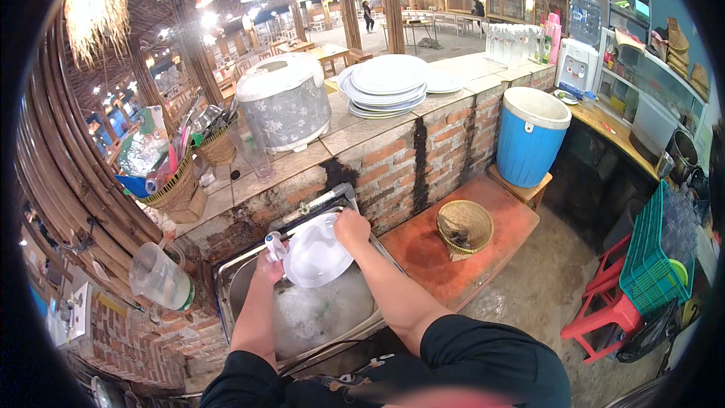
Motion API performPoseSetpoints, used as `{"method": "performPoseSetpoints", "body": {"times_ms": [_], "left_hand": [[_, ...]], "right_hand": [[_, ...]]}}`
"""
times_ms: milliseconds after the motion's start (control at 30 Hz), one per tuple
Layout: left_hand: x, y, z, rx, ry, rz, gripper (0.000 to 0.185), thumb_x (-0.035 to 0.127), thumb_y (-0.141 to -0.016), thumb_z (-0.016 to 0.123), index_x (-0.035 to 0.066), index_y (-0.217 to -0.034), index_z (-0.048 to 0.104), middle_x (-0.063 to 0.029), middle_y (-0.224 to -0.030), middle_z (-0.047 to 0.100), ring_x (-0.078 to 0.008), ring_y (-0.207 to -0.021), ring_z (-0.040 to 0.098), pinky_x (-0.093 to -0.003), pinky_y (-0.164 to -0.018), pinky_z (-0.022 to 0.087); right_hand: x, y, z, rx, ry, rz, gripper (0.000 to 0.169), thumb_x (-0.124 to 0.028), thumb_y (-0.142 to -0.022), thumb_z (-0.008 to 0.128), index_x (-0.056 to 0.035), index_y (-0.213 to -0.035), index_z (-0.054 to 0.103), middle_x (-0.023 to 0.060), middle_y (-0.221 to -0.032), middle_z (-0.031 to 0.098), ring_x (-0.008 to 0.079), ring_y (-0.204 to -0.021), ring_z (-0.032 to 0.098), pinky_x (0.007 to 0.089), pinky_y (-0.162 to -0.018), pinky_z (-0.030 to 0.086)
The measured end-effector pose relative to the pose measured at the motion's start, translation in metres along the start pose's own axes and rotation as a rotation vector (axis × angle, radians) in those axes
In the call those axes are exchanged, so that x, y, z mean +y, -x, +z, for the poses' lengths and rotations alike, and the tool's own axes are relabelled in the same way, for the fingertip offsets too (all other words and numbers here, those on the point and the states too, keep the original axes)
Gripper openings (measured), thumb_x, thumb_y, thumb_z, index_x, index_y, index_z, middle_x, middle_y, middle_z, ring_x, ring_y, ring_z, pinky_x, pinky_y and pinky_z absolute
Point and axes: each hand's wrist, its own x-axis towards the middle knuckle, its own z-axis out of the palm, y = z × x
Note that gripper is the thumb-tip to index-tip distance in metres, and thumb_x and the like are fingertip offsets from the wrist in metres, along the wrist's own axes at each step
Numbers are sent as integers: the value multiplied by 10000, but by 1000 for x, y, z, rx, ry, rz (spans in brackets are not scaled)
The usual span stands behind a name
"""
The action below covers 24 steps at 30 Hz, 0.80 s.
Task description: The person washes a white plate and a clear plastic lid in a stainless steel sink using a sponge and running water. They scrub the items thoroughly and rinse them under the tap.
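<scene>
A white oval dish [318,254] is held tilted over the sink [371,326] between my two hands. My right hand [351,228] grips its upper right edge. At its left edge is my left hand [272,267], close beside a white tap [276,245]; the fingers are partly hidden behind the dish. Foamy grey water [317,314] fills the basin below. A pipe [317,201] runs along the back of the sink.
On the tiled ledge stand stacked white plates [388,82], a rice cooker [283,105] and utensil baskets [178,192]. A plastic jug [161,277] is at left. Right of the sink, a woven basket [478,226] sits on an orange table [408,255], near a blue bucket [529,147].
</scene>
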Motion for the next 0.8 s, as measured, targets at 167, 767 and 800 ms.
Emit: {"method": "performPoseSetpoints", "body": {"times_ms": [167,767,800], "left_hand": [[-1,18,-12,12,-158,50,352,202,-874,364,-6,-1116,514,-147,-1055,598,-284,-985,580,-418,-904,457],[36,116,-28,189,-292,55,294,61,-884,500,62,-1173,452,-119,-1048,589,-247,-894,625,-367,-661,558],[37,118,-33,190,-310,73,286,61,-885,499,61,-1167,453,-122,-1046,589,-247,-891,626,-368,-660,560]], "right_hand": [[-8,8,25,-46,-42,2,314,-286,-892,457,0,-885,587,200,-863,634,362,-825,624,449,-711,491],[4,18,105,-270,-356,-58,265,-149,-796,518,31,-990,522,267,-911,605,409,-918,574,464,-804,453],[5,20,109,-288,-351,-64,273,-152,-793,523,34,-994,523,269,-914,604,409,-921,573,461,-808,454]]}}
